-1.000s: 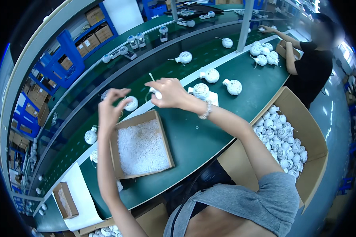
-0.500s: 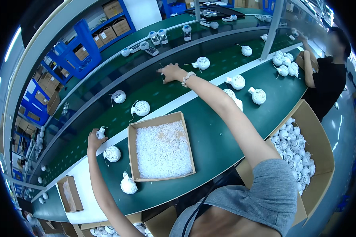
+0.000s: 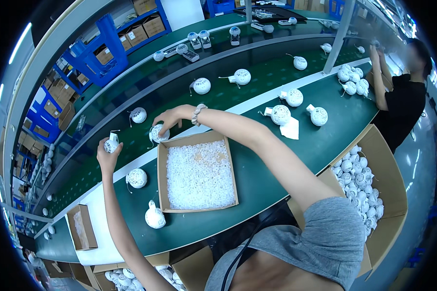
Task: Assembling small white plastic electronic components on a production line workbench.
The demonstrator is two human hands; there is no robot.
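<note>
My left hand [image 3: 108,154] is closed around a white ball-shaped housing [image 3: 111,144], which has a short neck and is lifted over the near edge of the green conveyor belt. My right hand [image 3: 172,118] reaches across the far side of a shallow carton, its fingers on another white perforated ball housing [image 3: 159,133] with a thin wire. The carton [image 3: 232,169] is filled with small clear rings. On the near worktop, left of the carton, lie two more housings, a round one [image 3: 137,178] and a necked one [image 3: 155,218].
Several wired balls [image 3: 202,86] lie along the belt. Right of my right arm, necked balls [image 3: 280,115] rest beside white paper [image 3: 290,129]. A large carton [image 3: 393,194] of balls stands at right, near a co-worker [image 3: 405,92]. A small carton [image 3: 89,242] sits at left.
My right hand has come left and nearer, from the far part of the belt to a ball behind the carton. My left hand has risen with its ball. Balls on the belt have shifted left.
</note>
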